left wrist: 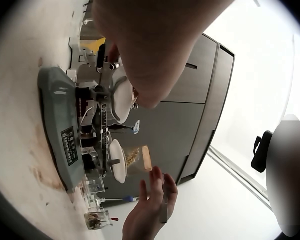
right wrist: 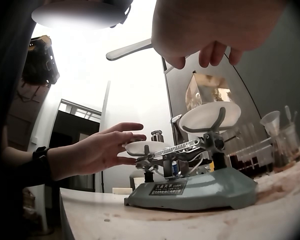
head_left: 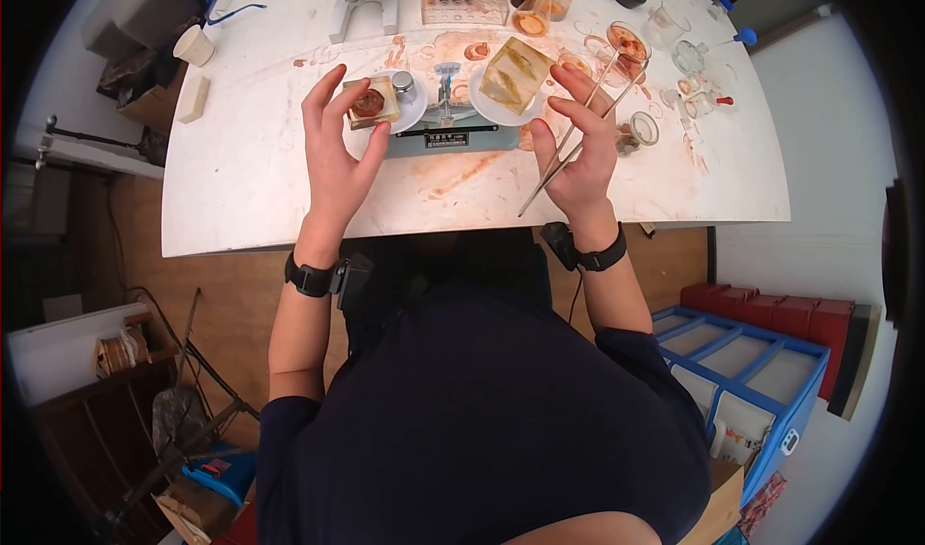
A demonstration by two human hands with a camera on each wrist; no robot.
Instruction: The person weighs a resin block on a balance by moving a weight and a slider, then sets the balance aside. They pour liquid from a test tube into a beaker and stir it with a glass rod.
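A table balance with a grey-green base (head_left: 496, 140) stands on the white table. On its left pan (head_left: 416, 111) sit a cylindrical metal weight (head_left: 404, 84) and a clear block with a round brown specimen (head_left: 370, 105). My left hand (head_left: 337, 164) frames that block with thumb and fingers spread, fingertips right at its edges. A larger clear yellowish block (head_left: 515, 75) rests tilted on the right pan (head_left: 487, 109). Just right of it is my right hand (head_left: 583, 155), fingers apart near the block, with long metal tweezers (head_left: 541, 190) held across the palm.
Behind the balance stand a microscope (head_left: 364, 0), a rack of brown-filled tubes (head_left: 464, 10) and a flask (head_left: 532, 20). Glassware lies at the right, including a dish with reddish contents (head_left: 628, 42) and a small jar (head_left: 643, 129). A paper cup (head_left: 195, 46) is at left. Reddish stains mark the tabletop.
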